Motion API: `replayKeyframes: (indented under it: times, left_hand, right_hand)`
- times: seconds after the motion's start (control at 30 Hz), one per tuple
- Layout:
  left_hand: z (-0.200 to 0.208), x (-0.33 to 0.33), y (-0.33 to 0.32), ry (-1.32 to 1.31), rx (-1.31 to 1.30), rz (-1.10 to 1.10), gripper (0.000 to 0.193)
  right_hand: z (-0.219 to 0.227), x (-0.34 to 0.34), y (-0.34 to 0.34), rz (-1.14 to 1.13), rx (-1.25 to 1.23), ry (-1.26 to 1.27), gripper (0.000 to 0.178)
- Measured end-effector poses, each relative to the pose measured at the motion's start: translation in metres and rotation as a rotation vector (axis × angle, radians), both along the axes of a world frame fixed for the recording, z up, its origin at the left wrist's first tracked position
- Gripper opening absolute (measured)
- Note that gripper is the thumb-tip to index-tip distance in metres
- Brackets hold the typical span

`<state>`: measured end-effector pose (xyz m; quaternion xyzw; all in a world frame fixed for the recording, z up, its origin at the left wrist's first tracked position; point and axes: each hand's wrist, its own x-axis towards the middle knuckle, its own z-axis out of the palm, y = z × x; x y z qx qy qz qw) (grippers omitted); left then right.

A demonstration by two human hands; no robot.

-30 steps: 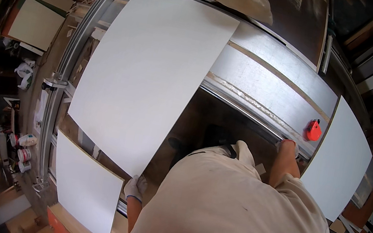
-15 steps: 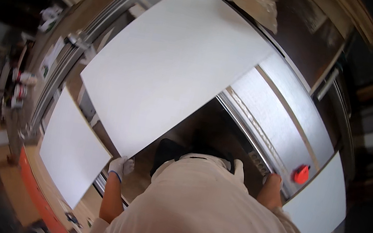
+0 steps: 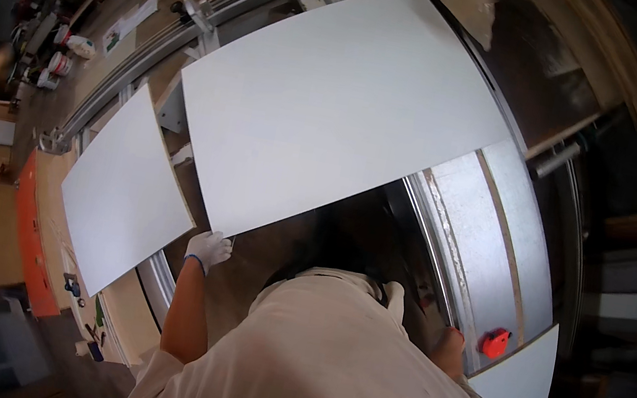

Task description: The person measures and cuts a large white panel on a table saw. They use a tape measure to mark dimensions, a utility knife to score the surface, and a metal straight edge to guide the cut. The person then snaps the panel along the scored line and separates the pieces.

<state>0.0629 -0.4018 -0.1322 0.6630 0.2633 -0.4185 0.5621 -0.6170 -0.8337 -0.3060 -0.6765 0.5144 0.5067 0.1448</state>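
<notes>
Head view has swung round, yet the large white panel stays across the metal table, its placement seemingly undisturbed. The gloved left hand curls its fingers at the near corner, pinch unclear; I cannot tell the right hand's fingers.

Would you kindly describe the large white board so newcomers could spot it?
Find the silver table, right of centre. A white board overlaps its far end, one corner at the left hand. It looks larger than the left board and right board.
</notes>
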Motion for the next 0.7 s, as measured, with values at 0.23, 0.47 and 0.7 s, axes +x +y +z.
replayKeyframes:
  times: [0.23, 0.47, 0.7]
  left_hand:
    - [-0.021, 0.002, 0.02, 0.099, -0.191, 0.088, 0.026]
    - [-0.014, -0.006, 0.013, -0.015, -0.109, 0.154, 0.036]
    - [-0.014, -0.003, 0.0, -0.025, 0.01, 0.161, 0.035]
  right_hand:
    - [0.006, 0.001, 0.004, -0.079, -0.012, 0.007, 0.026]
    - [-0.003, -0.006, 0.009, -0.146, 0.005, 0.021, 0.027]
    - [-0.015, -0.011, 0.005, -0.157, 0.034, 0.016, 0.029]
